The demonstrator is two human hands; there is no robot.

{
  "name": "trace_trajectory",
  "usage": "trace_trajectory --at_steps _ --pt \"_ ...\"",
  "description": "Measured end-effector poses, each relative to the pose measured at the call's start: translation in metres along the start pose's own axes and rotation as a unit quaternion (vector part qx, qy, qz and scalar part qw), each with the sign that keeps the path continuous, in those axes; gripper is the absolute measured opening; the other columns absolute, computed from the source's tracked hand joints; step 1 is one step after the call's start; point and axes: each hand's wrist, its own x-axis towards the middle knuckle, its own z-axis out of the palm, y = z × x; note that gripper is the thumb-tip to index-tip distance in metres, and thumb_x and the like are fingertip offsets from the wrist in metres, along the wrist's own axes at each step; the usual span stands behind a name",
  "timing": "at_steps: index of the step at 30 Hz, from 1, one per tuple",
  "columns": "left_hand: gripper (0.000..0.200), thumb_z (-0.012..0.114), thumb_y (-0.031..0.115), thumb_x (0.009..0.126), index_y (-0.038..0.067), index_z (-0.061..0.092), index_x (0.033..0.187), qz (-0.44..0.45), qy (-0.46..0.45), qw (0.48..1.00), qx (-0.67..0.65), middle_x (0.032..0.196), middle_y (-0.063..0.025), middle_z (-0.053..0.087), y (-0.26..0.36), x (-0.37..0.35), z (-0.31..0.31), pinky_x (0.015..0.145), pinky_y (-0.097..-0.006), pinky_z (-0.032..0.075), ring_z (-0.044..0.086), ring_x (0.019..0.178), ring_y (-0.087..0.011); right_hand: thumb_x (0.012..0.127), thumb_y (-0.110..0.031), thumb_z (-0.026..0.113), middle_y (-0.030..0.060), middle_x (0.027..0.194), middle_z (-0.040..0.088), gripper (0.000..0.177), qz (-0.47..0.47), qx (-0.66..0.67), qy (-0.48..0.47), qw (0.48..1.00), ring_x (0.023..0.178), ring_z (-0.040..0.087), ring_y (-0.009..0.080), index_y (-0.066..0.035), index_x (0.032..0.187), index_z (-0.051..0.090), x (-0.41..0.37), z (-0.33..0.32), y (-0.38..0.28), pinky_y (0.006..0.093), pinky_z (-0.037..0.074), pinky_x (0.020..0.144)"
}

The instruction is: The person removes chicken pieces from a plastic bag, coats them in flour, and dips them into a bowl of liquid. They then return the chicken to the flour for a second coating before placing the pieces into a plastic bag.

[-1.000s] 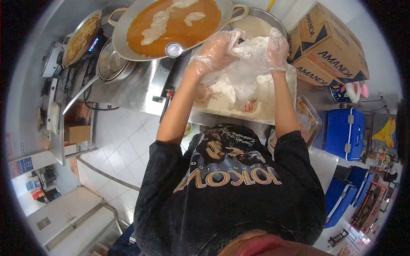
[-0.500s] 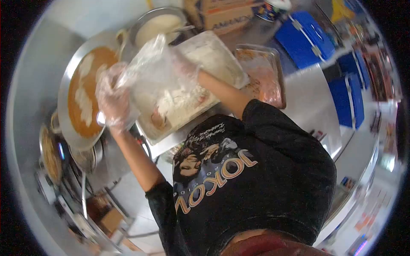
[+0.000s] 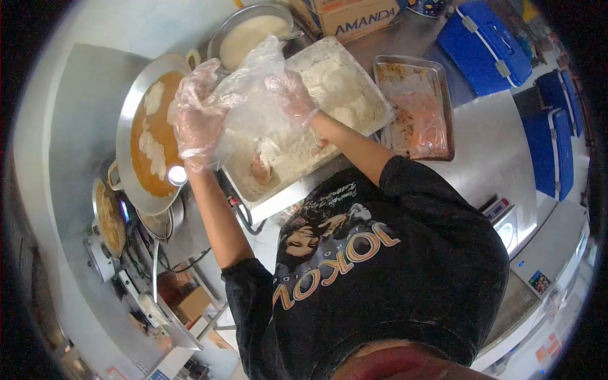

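A clear plastic bag [image 3: 253, 79] is stretched between my two gloved hands, above a flour tray. My left hand [image 3: 197, 117], in a clear plastic glove, has its fingers curled on the bag's left side, beside the wok. On the bag's other side, my right hand [image 3: 292, 100], also gloved, grips it over the flour. The white rectangular tray [image 3: 253, 197] holds heaped flour [image 3: 339, 85] and a partly floured piece of raw meat [image 3: 261, 170]. Part of the flour is hidden behind the bag and my hands.
A large wok [image 3: 126, 126] of orange-brown oil, with pale coated pieces floating, stands at left. Behind is a pot of pale batter [image 3: 250, 38]. A metal tray [image 3: 451, 136] with pinkish contents lies at right, near blue coolers [image 3: 484, 47] and a cardboard box [image 3: 361, 22].
The view has shifted, so the surroundings sit further right. My left hand has risen slightly. Both hands still hold the plastic bag over the flour tray.
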Motion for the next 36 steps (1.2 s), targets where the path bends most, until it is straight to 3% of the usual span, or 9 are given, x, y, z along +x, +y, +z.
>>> trace_trajectory --at_steps 2,7,18,21,25,28,30,34,36 --pt "0.042 0.072 0.005 0.071 0.001 0.058 0.110 -0.033 0.009 0.996 -0.085 0.112 -0.0121 0.060 -0.007 -0.002 0.014 0.087 -0.0311 0.046 0.056 0.105 -0.0207 0.085 -0.011 0.055 0.0156 0.106 0.061 0.029 0.107 0.011 0.005 0.994 0.099 0.054 0.0324 -0.003 0.113 0.057 0.000 -0.006 -0.008 0.0403 0.040 0.090" --pt "0.030 0.076 0.016 0.073 -0.002 0.066 0.095 -0.084 0.069 0.993 0.046 0.089 -0.0101 0.069 -0.030 -0.010 0.037 0.076 -0.0291 0.050 0.064 0.082 -0.0172 0.088 -0.012 0.053 0.0144 0.089 0.065 0.023 -0.102 -0.104 0.110 0.983 0.081 0.061 0.0235 0.001 0.106 0.060 -0.006 0.005 0.041 0.0362 0.048 0.076" --pt "0.036 0.077 0.015 0.074 -0.004 0.062 0.101 -0.161 0.033 0.985 -0.055 0.093 -0.0108 0.068 -0.018 0.001 0.030 0.072 -0.0273 0.050 0.063 0.082 -0.0143 0.092 -0.018 0.051 0.0055 0.086 0.063 0.024 0.084 0.022 0.228 0.970 0.079 0.054 0.0125 0.001 0.102 0.062 0.004 0.002 0.090 0.0304 0.046 0.073" --pt "0.041 0.074 0.019 0.076 -0.001 0.060 0.109 -0.156 -0.030 0.986 0.049 0.092 -0.0150 0.067 -0.018 -0.004 0.047 0.072 -0.0329 0.050 0.064 0.081 -0.0230 0.093 -0.017 0.050 0.0085 0.100 0.063 0.026 0.084 0.088 0.152 0.981 0.090 0.057 0.0155 0.001 0.111 0.058 0.013 -0.004 0.057 0.0295 0.045 0.081" --pt "0.028 0.067 0.015 0.080 -0.001 0.063 0.103 -0.022 0.167 0.975 0.142 0.087 -0.0142 0.067 -0.102 -0.026 0.086 0.074 -0.0379 0.049 0.062 0.080 -0.0280 0.093 -0.014 0.050 0.0090 0.116 0.058 0.033 0.040 0.190 0.132 0.972 0.102 0.056 0.0185 0.000 0.123 0.051 0.016 0.013 0.083 0.0295 0.043 0.091" --pt "0.020 0.067 0.012 0.081 -0.002 0.066 0.095 -0.111 0.240 0.964 0.030 0.087 -0.0114 0.068 -0.052 -0.011 0.079 0.073 -0.0344 0.047 0.061 0.077 -0.0198 0.090 -0.015 0.055 0.0111 0.121 0.056 0.042 0.025 0.158 0.006 0.987 0.110 0.054 0.0208 -0.002 0.129 0.047 0.040 -0.041 0.037 0.0327 0.040 0.097" --pt "0.010 0.065 0.010 0.081 0.003 0.069 0.087 -0.104 0.239 0.952 0.159 0.075 -0.0081 0.065 -0.072 -0.027 0.076 0.064 -0.0348 0.046 0.058 0.069 -0.0182 0.086 -0.023 0.061 0.0132 0.122 0.055 0.050 0.055 -0.059 0.023 0.996 0.114 0.052 0.0229 -0.003 0.130 0.046 0.037 -0.103 0.004 0.0360 0.040 0.098" --pt "0.033 0.046 0.003 0.087 -0.008 0.048 0.118 -0.210 0.115 0.954 0.178 0.122 -0.0170 0.055 -0.088 -0.064 0.093 0.087 -0.0263 0.049 0.055 0.111 -0.0206 0.077 -0.040 0.069 0.0163 0.124 0.055 0.073 0.164 -0.582 0.073 0.793 0.119 0.050 0.0278 -0.006 0.135 0.041 -0.021 -0.248 -0.034 0.0419 0.042 0.096" --pt "0.036 0.049 0.003 0.085 -0.006 0.050 0.120 -0.104 0.250 0.962 0.047 0.120 -0.0151 0.057 -0.138 -0.082 0.125 0.072 -0.0244 0.049 0.061 0.096 -0.0202 0.070 -0.052 0.069 0.0190 0.124 0.055 0.084 0.337 -0.714 -0.025 0.613 0.111 0.055 0.0325 -0.006 0.135 0.042 -0.050 -0.279 -0.062 0.0429 0.044 0.094"
